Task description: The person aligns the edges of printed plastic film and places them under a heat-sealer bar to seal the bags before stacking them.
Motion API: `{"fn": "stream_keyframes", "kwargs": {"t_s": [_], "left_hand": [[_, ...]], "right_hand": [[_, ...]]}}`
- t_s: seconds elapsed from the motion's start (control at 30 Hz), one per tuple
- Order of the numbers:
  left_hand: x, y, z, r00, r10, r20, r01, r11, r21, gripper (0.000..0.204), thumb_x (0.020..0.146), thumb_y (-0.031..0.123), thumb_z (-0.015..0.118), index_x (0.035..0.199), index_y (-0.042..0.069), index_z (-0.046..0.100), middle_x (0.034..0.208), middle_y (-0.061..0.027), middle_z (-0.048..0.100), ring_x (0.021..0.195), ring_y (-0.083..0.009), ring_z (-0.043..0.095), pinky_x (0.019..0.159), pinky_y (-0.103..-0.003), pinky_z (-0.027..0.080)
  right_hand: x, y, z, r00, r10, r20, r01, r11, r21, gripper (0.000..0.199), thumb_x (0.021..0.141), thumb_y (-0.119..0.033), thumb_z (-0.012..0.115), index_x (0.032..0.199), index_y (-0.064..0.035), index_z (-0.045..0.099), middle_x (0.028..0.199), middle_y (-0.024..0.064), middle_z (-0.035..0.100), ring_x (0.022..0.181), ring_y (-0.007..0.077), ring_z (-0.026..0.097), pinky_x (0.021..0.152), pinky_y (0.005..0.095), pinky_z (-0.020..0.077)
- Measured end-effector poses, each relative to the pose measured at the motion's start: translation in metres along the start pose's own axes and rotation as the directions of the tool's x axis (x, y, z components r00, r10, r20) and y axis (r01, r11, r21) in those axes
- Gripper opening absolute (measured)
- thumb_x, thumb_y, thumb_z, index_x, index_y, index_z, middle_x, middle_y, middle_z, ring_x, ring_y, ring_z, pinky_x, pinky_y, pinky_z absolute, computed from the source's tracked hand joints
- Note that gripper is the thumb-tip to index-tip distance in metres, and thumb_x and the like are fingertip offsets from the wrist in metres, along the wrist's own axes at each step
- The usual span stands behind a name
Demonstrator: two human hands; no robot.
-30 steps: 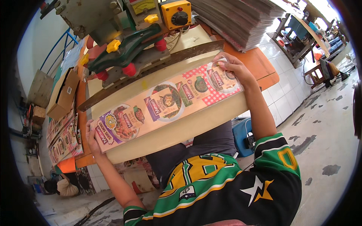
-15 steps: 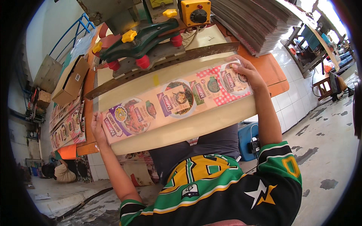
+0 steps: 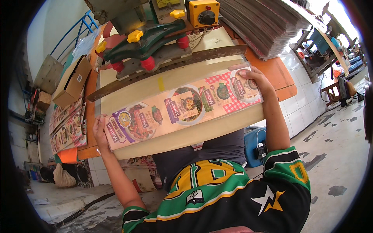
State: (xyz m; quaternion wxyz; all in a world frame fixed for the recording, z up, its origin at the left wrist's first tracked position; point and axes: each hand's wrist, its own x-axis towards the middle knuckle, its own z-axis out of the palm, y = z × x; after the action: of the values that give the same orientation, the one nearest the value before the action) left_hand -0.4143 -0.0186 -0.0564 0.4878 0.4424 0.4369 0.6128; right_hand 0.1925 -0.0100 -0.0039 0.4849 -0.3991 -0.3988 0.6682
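A long, narrow printed sheet (image 3: pixel 158 134) with food pictures and a red checked pattern, in what looks like clear plastic, stretches between my hands. My left hand (image 3: pixel 100 134) grips its left end by the edge. The right end is in my right hand (image 3: pixel 254 79), thumb on top; the fingers beneath are partly hidden. Under the sheet lies a cream-coloured board (image 3: pixel 194 136), its near edge curved in this view. Just beyond runs a long metal bar (image 3: pixel 217 53) of a press, with a dark green clamp arm (image 3: pixel 155 40) above it.
Yellow knobs and red feet sit on the clamp arm. A yellow control box (image 3: pixel 202 13) stands behind. At right rises a tall stack of sheets (image 3: pixel 268 27) on the orange table (image 3: pixel 285 75). An open cardboard box (image 3: pixel 74 83) and printed sheets (image 3: pixel 70 134) lie at left.
The printed sheet has shifted slightly toward me and to the right, with both hands still holding its ends. The press looks unchanged.
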Motion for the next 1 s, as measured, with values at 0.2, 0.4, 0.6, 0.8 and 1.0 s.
{"fn": "stream_keyframes", "kwargs": {"t_s": [0.2,0.4,0.6,0.8,1.0], "left_hand": [[0.002,0.001,0.001,1.0,0.006,0.028,-0.006,1.0,-0.003,0.017,0.103,0.018,0.061,0.107,0.001,0.064,0.092,-0.0047,0.069,0.079,-0.0081,0.066,0.071,-0.021,0.054],[0.003,0.002,-0.001,0.999,-0.024,0.037,0.023,1.0,0.016,0.016,0.104,0.018,0.06,0.104,0.003,0.064,0.089,-0.0032,0.068,0.076,-0.0071,0.065,0.068,-0.02,0.053],[0.004,-0.002,-0.008,1.0,0.003,0.015,-0.003,0.999,0.051,0.018,0.103,0.02,0.062,0.104,0.002,0.065,0.089,-0.0032,0.069,0.076,-0.0071,0.064,0.067,-0.02,0.052],[-0.002,-0.005,0.01,0.991,0.065,-0.121,-0.055,0.995,0.085,0.023,0.103,0.023,0.065,0.106,0.001,0.066,0.093,-0.0034,0.069,0.08,-0.007,0.064,0.071,-0.021,0.052],[-0.002,0.003,-0.014,0.969,0.229,-0.094,-0.203,0.953,0.226,0.024,0.1,0.024,0.07,0.105,0.001,0.068,0.097,-0.003,0.069,0.084,-0.0089,0.062,0.078,-0.023,0.052]], "right_hand": [[0.002,-0.002,0.0,1.0,-0.005,0.008,0.005,0.999,-0.034,0.044,0.08,-0.016,0.067,0.119,0.0044,0.066,0.101,0.0143,0.073,0.088,0.0179,0.072,0.084,0.0266,0.0581],[0.007,-0.001,-0.01,0.997,-0.018,0.07,0.025,0.996,-0.091,0.041,0.081,-0.016,0.066,0.116,0.005,0.067,0.098,0.0141,0.072,0.086,0.0167,0.072,0.083,0.0256,0.0567],[0.008,0.0,-0.011,0.994,-0.044,0.096,0.054,0.994,-0.097,0.037,0.085,-0.014,0.067,0.116,0.006,0.067,0.099,0.0124,0.073,0.085,0.0152,0.071,0.081,0.0253,0.0566],[0.005,0.002,-0.015,0.985,-0.173,0.014,0.172,0.959,-0.225,0.029,0.094,-0.018,0.068,0.116,0.002,0.068,0.101,0.0079,0.073,0.087,0.0115,0.07,0.082,0.0263,0.0556],[0.003,-0.013,-0.029,0.944,-0.327,0.052,0.316,0.841,-0.44,0.025,0.095,-0.021,0.073,0.111,-0.0015,0.071,0.101,0.0038,0.073,0.093,0.0081,0.065,0.082,0.0241,0.0512]]}}
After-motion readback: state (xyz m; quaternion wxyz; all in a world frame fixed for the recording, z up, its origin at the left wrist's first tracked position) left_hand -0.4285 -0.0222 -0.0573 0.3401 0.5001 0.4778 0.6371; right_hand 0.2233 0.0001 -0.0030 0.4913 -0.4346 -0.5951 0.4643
